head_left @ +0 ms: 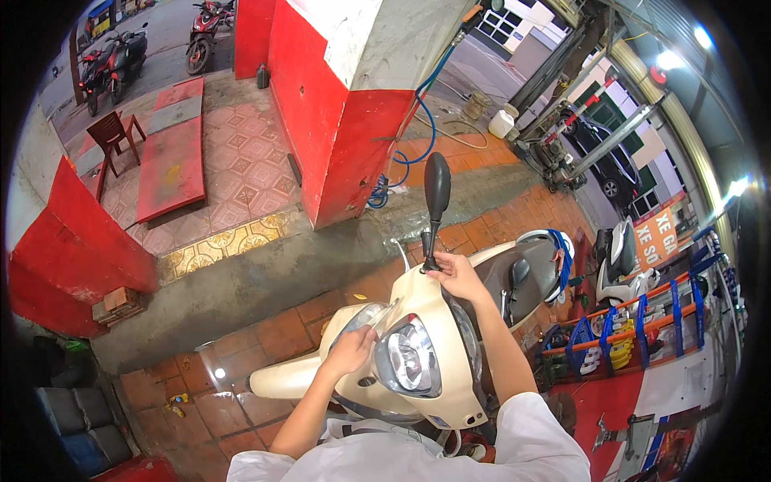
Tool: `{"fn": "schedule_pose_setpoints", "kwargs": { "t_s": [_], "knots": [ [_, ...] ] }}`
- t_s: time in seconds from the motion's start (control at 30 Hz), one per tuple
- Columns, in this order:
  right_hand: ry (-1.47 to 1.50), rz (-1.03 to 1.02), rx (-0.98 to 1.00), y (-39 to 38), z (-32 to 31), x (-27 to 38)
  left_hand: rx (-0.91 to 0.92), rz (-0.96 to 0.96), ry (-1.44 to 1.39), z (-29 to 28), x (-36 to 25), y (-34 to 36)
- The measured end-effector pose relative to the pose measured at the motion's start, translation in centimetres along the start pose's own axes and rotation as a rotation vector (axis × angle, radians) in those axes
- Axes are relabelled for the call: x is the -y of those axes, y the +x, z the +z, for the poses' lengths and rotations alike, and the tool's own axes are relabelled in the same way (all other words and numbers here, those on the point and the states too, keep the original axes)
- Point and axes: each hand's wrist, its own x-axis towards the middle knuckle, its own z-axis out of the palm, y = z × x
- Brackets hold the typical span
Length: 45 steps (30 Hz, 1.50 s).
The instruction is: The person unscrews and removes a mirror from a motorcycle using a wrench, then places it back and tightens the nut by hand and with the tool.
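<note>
A cream scooter (pixel 450 386) stands before me, its headlight (pixel 408 356) facing my body. A black rear-view mirror (pixel 436 193) rises upright on its stem from the handlebar cover. My right hand (pixel 456 277) pinches the foot of that stem with thumb and fingers. Beside the headlight, my left hand (pixel 350 351) is curled against the scooter's front; a thin pale edge runs beyond its fingertips, and what it grips is hard to tell. A second black mirror (pixel 520 275) lies on the dark seat (pixel 514 281). A blue cloth or strap (pixel 564 261) hangs over the tail.
A red and white pillar (pixel 345 112) stands beyond the scooter, with a coiled blue hose (pixel 379 193). At right is a rack (pixel 626 329) of bottles. A concrete ledge (pixel 233 297) borders the tiled floor. Further off are a red ramp (pixel 173 165) and a chair (pixel 115 136).
</note>
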Motion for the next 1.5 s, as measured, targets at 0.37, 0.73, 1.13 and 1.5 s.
{"fn": "schedule_pose_setpoints", "kwargs": {
  "t_s": [0.37, 0.73, 1.13, 1.5],
  "knots": [
    [-0.684, 0.179, -0.101, -0.5, 1.8, 7.0, 0.002, -0.005, -0.025, 0.2, 0.7, -0.5],
    [0.013, 0.003, 0.289, 1.8, -1.8, 0.9, -0.048, 0.052, 0.069, -1.1, -0.2, 0.9],
    [-0.419, 0.033, 0.022, -1.6, -2.3, 2.7, -0.115, 0.247, 0.655, -4.2, -2.5, 11.2],
    [-0.092, 0.128, -0.259, -13.9, -1.1, -1.4, 0.145, 0.349, 0.811, -5.6, -3.4, 16.6]
  ]
}}
